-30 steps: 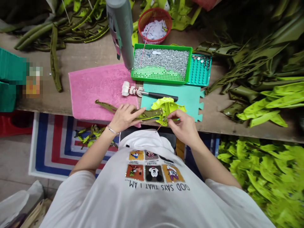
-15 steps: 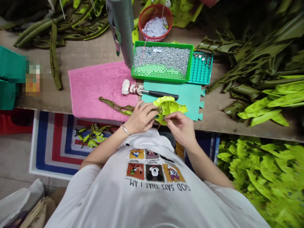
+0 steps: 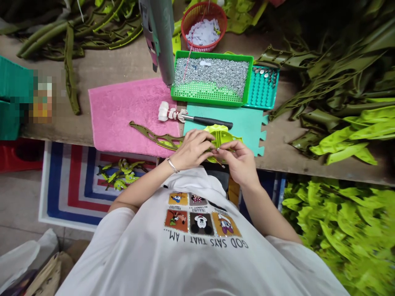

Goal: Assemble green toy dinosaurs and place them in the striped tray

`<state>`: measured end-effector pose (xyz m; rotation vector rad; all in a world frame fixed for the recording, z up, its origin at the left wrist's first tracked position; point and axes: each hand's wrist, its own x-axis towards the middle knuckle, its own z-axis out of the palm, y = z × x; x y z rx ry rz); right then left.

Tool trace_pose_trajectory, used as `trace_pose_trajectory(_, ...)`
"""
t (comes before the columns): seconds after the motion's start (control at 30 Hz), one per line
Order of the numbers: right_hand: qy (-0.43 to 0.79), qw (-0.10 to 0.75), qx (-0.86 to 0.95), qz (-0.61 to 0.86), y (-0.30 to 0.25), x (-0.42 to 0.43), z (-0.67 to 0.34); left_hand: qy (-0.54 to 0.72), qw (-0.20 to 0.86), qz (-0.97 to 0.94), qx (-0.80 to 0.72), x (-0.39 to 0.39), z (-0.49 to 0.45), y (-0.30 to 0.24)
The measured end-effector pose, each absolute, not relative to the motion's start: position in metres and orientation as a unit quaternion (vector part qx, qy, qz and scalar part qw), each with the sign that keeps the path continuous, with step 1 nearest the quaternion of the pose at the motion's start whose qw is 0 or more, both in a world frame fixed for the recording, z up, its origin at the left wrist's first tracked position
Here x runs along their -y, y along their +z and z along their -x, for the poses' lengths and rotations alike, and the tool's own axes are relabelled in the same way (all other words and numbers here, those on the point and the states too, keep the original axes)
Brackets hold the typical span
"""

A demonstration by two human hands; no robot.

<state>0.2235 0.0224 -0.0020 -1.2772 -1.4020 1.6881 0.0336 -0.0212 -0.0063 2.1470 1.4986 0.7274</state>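
My left hand (image 3: 194,149) lies over the near edge of a yellow-green plastic part (image 3: 222,135), its fingers curled onto it. From under that hand an olive plastic strip (image 3: 151,135) with cut-out openings runs left over the pink towel. My right hand (image 3: 242,164) pinches thumb and index finger at the part's near side, around something small and pale that the fingers mostly cover. A thin wire (image 3: 219,163) with a pale end hangs just below the fingertips. Behind the part lies a black-handled hammer (image 3: 212,122), its head wrapped in white cloth.
A green tray (image 3: 212,102) of screws and a teal tray (image 3: 262,96) with metal discs stand behind. A grey post-like tool (image 3: 165,53) hangs over the pink towel (image 3: 120,111). Olive parts (image 3: 333,86) pile up right; a red basket (image 3: 185,31) holds white pieces.
My left hand has shifted slightly right, further over the yellow-green part. The wire's lower end has swung right, and the right fingertips have come closer to the left hand.
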Motion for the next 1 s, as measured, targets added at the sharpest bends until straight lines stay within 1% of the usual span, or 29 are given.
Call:
trace_pose_trajectory(0.1,0.502,0.302,0.646,0.489,0.003,-0.022,-0.23,0.249,0.194,-0.78,-0.54,0.021,-0.028,-0.007)
trace_pose_trajectory(0.2,0.386,0.272,0.758,0.449,0.006,-0.022,-0.235,0.241,0.177,-0.789,-0.536,0.024,-0.017,-0.008)
trace_pose_trajectory(0.3,0.341,0.242,0.813,0.404,0.003,-0.023,-0.234,0.232,0.152,-0.791,-0.545,0.032,-0.006,-0.01)
trace_pose_trajectory(0.4,0.305,0.217,0.841,0.389,-0.001,-0.024,-0.231,0.216,0.115,-0.794,-0.557,0.04,0.002,-0.015)
trace_pose_trajectory(0.5,0.276,0.186,0.862,0.383,0.0,-0.025,-0.228,0.17,0.084,-0.803,-0.565,0.045,0.007,-0.02)
trace_pose_trajectory(0.6,0.254,0.147,0.871,0.395,0.002,-0.026,-0.225,0.132,0.077,-0.811,-0.564,0.044,0.009,-0.022)
trace_pose_trajectory(0.7,0.252,0.127,0.865,0.415,0.004,-0.026,-0.221,0.13,0.077,-0.815,-0.559,0.04,0.01,-0.021)
trace_pose_trajectory(0.8,0.285,0.127,0.851,0.422,0.008,-0.029,-0.216,0.138,0.055,-0.826,-0.544,0.037,0.012,-0.016)
trace_pose_trajectory(0.87,0.329,0.125,0.84,0.413,0.013,-0.036,-0.214,0.149,0.041,-0.831,-0.534,0.037,0.014,-0.014)
trace_pose_trajectory(0.93,0.4,0.114,0.825,0.382,0.019,-0.052,-0.213,0.166,0.039,-0.83,-0.531,0.036,0.017,-0.013)
trace_pose_trajectory(1.0,0.444,0.139,0.807,0.364,0.025,-0.08,-0.215,0.18,0.045,-0.826,-0.532,0.034,0.019,-0.015)
